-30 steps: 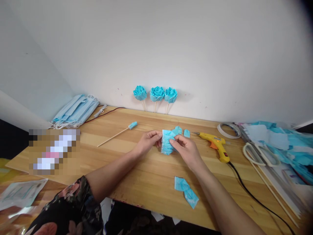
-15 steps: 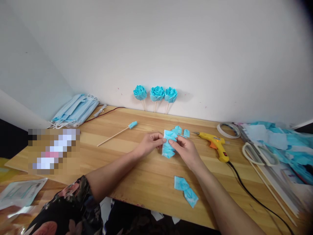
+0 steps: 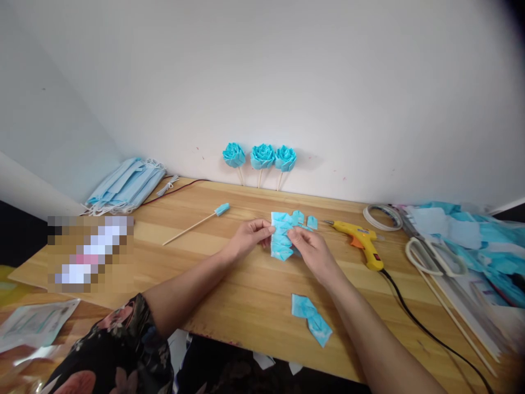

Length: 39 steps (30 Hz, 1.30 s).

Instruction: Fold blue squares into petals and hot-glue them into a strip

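Observation:
Both of my hands hold a stack of folded light-blue fabric pieces [image 3: 281, 239] just above the wooden table [image 3: 229, 279]. My left hand [image 3: 248, 238] pinches the stack's left edge. My right hand [image 3: 309, 249] grips its right side with thumb and fingers. More small blue pieces [image 3: 311, 222] lie right behind the stack. Two folded blue pieces [image 3: 310, 318] rest nearer to me, beside my right forearm.
Three blue fabric roses on sticks [image 3: 260, 158] lean on the wall. A skewer with a blue tip [image 3: 196, 223] lies to the left, near stacked face masks [image 3: 125, 185]. A yellow glue gun [image 3: 363, 243] with black cord, scissors [image 3: 435, 257], tape and blue scraps [image 3: 471, 235] lie to the right.
The stack has been shifted slightly between my fingers and now sits a little higher and more fanned. My hands stay in almost the same place.

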Motion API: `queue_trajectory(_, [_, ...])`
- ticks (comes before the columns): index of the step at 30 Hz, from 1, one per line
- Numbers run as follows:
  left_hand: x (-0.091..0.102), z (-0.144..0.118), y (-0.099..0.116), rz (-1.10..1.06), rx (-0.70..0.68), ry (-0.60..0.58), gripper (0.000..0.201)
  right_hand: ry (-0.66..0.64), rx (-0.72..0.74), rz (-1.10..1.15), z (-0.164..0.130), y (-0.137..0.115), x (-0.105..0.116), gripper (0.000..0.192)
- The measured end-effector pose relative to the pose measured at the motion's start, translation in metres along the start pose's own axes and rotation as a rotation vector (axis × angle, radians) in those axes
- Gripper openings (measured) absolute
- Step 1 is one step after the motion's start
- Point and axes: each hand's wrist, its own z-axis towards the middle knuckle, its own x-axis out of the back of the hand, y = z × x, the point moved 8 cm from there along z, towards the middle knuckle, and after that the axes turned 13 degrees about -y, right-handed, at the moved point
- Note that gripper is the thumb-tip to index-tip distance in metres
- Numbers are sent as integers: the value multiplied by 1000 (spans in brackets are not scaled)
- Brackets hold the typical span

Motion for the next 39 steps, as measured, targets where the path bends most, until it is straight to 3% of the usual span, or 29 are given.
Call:
queue_trajectory(4, [-4, 0, 1, -43, 2, -13, 39, -37, -49, 12, 0, 4, -5, 29])
queue_trajectory(9, [-11, 3, 0, -209, 25, -74, 52, 26, -41, 21, -1, 5, 1, 30])
queue_trajectory(16, [-5, 1, 3, 28, 31, -59, 36, 75, -36, 5, -2, 3, 5, 35])
queue_trajectory(31, [-6, 0, 6, 23, 20, -36, 38, 57, -29, 14, -1, 7, 3, 33])
queue_trajectory(39, [-4, 1, 1, 20, 36, -61, 37, 61, -25, -152, -1, 5, 1, 36])
